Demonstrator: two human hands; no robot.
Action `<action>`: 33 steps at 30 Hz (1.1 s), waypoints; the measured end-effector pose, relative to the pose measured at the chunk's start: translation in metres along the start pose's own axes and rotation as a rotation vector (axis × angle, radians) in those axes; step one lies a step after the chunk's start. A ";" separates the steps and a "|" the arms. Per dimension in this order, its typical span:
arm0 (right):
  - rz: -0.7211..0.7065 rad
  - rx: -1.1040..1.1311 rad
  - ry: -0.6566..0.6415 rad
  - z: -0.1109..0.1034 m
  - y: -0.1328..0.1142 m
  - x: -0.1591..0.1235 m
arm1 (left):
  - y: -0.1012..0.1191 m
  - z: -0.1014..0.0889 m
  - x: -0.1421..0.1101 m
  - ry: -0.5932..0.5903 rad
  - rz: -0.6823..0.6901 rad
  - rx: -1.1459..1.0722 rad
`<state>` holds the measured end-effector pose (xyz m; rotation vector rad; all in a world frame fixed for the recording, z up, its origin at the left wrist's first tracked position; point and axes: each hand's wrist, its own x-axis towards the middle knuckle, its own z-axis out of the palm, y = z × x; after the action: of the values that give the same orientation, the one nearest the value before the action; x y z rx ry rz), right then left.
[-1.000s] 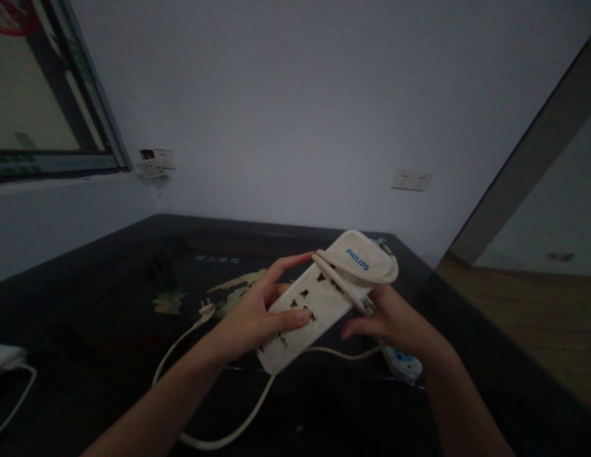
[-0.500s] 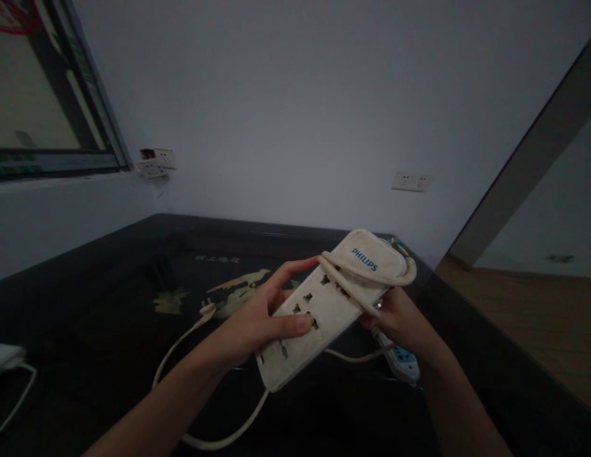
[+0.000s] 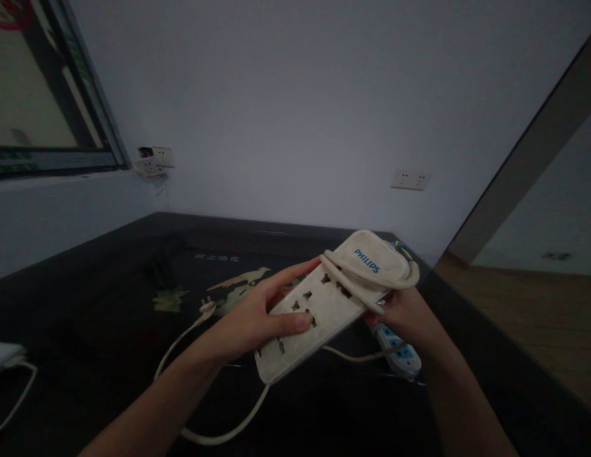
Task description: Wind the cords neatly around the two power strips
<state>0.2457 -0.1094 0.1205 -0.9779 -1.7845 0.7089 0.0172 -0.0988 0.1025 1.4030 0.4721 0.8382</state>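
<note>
A white Philips power strip [image 3: 295, 339] is held tilted above the black table, its cord [image 3: 355, 289] looped around the upper end. My left hand [image 3: 269, 311] grips its left side, thumb on the socket face and the other fingers behind. On the far side, my right hand [image 3: 400, 314] is closed at the looped cord near the strip's right edge; its fingertips are partly hidden. From the lower end the cord curves down to a plug [image 3: 207, 308] lying on the table. Below my right hand lies a second power strip [image 3: 402, 358] with blue sockets.
The black table [image 3: 324, 419] has a printed bird and flower picture [image 3: 240, 289]. A white device with a cable [image 3: 4, 358] sits at the left edge. Wall sockets [image 3: 410, 179] are on the back wall, with loose ones [image 3: 150, 167] in the corner by the window [image 3: 33, 95].
Little differs. The view has shifted slightly, and the lower end of the power strip has risen a little. Both hands keep the same hold.
</note>
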 end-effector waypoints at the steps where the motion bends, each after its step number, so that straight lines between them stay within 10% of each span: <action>1: -0.003 -0.006 0.003 0.000 -0.001 0.000 | 0.001 -0.001 0.000 -0.003 -0.010 0.015; 33: -0.034 0.132 -0.032 0.004 0.014 -0.002 | -0.003 0.003 0.003 0.101 0.087 0.323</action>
<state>0.2467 -0.1044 0.1065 -0.8498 -1.7543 0.8142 0.0217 -0.0983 0.1004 1.6922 0.6497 0.9359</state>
